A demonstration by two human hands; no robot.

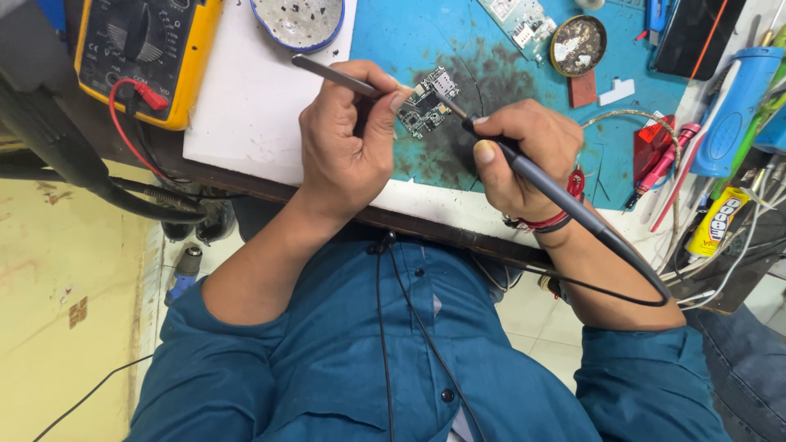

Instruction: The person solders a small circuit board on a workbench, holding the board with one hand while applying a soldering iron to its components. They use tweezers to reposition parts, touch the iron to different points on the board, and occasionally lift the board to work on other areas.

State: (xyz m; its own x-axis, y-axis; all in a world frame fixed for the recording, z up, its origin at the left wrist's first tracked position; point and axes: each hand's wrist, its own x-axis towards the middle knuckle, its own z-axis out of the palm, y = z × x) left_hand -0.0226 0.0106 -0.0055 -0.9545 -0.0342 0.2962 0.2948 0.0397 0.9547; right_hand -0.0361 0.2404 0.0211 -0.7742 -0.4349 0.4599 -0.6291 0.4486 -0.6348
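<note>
Circuit board, small and green with a metal slot at one corner, lies on the scorched dark patch of the blue work mat, between the two hands. Left hand is closed around metal tweezers, whose tips rest on the board's near-left edge. Right hand is closed in a pen grip on a dark soldering iron; its tip meets the board's right side, and its cable runs off past the wrist. A red thread band circles that wrist.

Left of the board lies a white slab, with a blue-rimmed dish at its far end. Further left of the board stands a yellow multimeter with a red lead plugged in. Beyond the board, to the right, sit a second circuit board and a round tin. Well right of the board lie a blue tool and a yellow tube.
</note>
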